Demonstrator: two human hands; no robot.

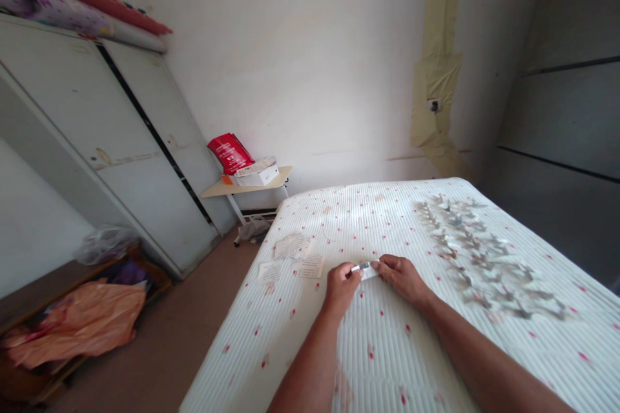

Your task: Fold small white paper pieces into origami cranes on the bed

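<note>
Both hands meet over the middle of a white quilted mattress with red dots. Between them is a small strip of printed paper. My left hand pinches its left end with thumb and fingers, and my right hand grips the right end. Left of my left hand lie printed paper pieces and a crumpled, see-through bag or wrap. To the right, many small folded paper shapes stand in rows on the mattress; their details are blurred.
Beyond the mattress's far left corner, a small table holds a red bag and a white box. A grey cabinet stands at left, with orange cloth or paper in an open wooden box below. A wall socket is behind.
</note>
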